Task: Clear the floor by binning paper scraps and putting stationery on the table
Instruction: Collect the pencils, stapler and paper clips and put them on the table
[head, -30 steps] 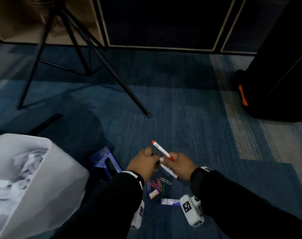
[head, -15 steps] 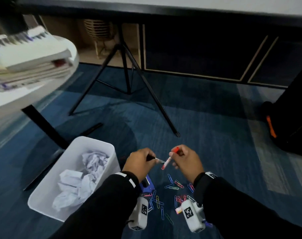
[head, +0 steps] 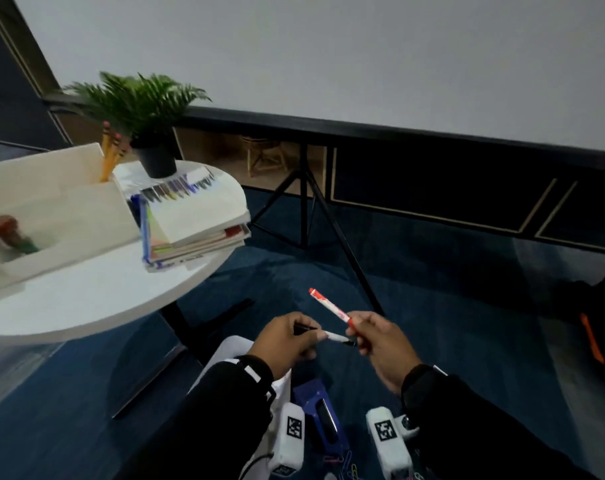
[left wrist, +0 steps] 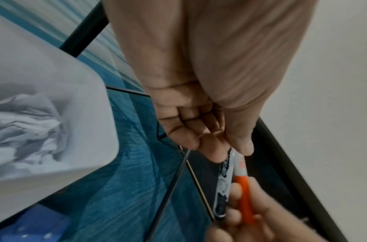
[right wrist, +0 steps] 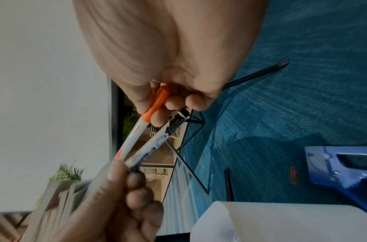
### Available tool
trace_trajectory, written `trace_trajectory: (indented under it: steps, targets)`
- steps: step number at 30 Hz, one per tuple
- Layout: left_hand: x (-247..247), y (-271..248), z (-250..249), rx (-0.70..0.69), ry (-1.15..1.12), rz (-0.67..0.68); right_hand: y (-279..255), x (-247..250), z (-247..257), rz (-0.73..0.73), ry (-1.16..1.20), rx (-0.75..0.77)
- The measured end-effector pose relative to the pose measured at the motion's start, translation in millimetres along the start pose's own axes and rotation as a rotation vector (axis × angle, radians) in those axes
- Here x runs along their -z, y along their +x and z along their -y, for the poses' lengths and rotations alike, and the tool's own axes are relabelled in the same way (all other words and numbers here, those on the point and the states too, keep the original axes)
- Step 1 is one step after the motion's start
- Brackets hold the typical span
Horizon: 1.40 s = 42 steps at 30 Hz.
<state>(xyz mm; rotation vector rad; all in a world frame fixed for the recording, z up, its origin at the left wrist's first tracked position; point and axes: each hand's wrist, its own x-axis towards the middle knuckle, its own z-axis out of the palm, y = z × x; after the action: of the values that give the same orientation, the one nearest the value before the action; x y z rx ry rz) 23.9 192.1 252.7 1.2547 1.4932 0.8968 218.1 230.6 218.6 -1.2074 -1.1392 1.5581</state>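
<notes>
My right hand (head: 380, 348) grips an orange-capped white marker (head: 328, 304) by its cap end, so the marker points up and to the left. My left hand (head: 287, 341) pinches one end of a white marker with black print (head: 337, 337). That marker's black far end reaches the right hand's fingers (right wrist: 174, 103). Both hands are raised above the blue carpet. A white bin (left wrist: 54, 81) with crumpled paper (left wrist: 29, 127) stands below the left hand. The round white table (head: 86, 299) is to the left.
On the table stand a white organizer (head: 52, 209) with pencils, stacked books (head: 197, 216) and a potted plant (head: 142, 109). A blue stapler (head: 320, 417) and several paper clips (head: 342, 462) lie on the carpet under my arms. Black tripod legs (head: 346, 251) stand ahead.
Both hands have risen from the floor with the markers. The view has tilted up, bringing the table top, books and plant into sight. The orange marker now points up-left.
</notes>
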Motion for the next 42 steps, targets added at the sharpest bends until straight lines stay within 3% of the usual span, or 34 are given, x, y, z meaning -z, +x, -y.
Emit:
trace_trajectory:
  steps: [6, 14, 18, 20, 23, 26, 28, 34, 39, 42]
  targets:
    - [44.7, -1.0, -44.7, -0.059, -0.121, -0.062, 8.7, -42.9, 38.9, 0.201, -0.005, 0.041]
    - [92.5, -14.1, -66.3, -0.069, -0.258, -0.157, 9.7, -91.7, 82.6, 0.259, 0.164, -0.074]
    - [124.7, -20.4, -80.6, -0.096, -0.028, -0.246, 25.2, -99.0, 111.9, 0.062, 0.049, 0.123]
    - [135.6, -20.6, -85.6, -0.132, 0.118, -0.226, 31.6, -96.1, 127.8, 0.046, -0.097, 0.248]
    - [137.4, -18.5, -88.5, -0.210, 0.341, -0.153, 29.5, -101.5, 149.3, 0.149, -0.320, 0.332]
    - [127.0, -16.3, -90.3, -0.258, 0.518, -0.082, 24.3, -118.4, 165.0, 0.278, -0.344, 0.331]
    - [122.0, -16.2, -94.0, -0.298, 0.533, -0.068, 22.8, -129.4, 173.0, 0.341, -0.371, 0.345]
    - [145.4, -29.4, -117.7, -0.410, 0.552, -0.161, 22.6, -156.5, 205.0, 0.427, -0.599, 0.590]
    - [190.4, -47.8, -134.6, -0.311, 0.499, -0.154, 21.0, -206.8, 235.9, 0.576, -0.673, 0.620]
    - [223.3, -59.0, -138.3, -0.291, 0.482, -0.251, 27.6, -245.2, 252.3, 0.684, -0.701, 0.673]
